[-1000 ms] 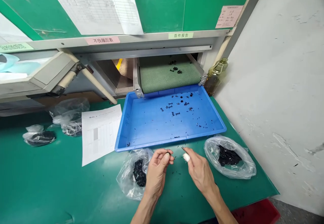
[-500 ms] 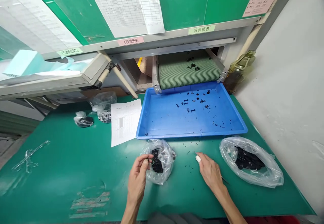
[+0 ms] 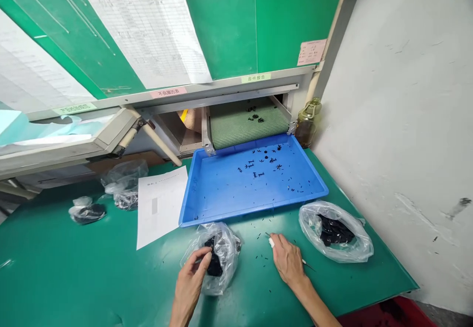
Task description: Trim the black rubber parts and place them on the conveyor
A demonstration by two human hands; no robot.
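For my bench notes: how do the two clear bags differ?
The left bag is under the left hand, while the right bag lies untouched beside the right hand. The left bag sits at the tray's front edge; the right bag sits off its front right corner. The left bag's black clump looks narrower than the right's. Both are clear plastic.

A factory workstation — a small conveyor belt [image 3: 244, 127] ends over a blue tray [image 3: 192, 189] on a green desk [image 3: 74, 258], with printed forms [image 3: 140, 26] on the far panel [image 3: 218, 21].

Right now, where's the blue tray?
In the head view, the blue tray sits on the green workbench, just below the conveyor belt's end.
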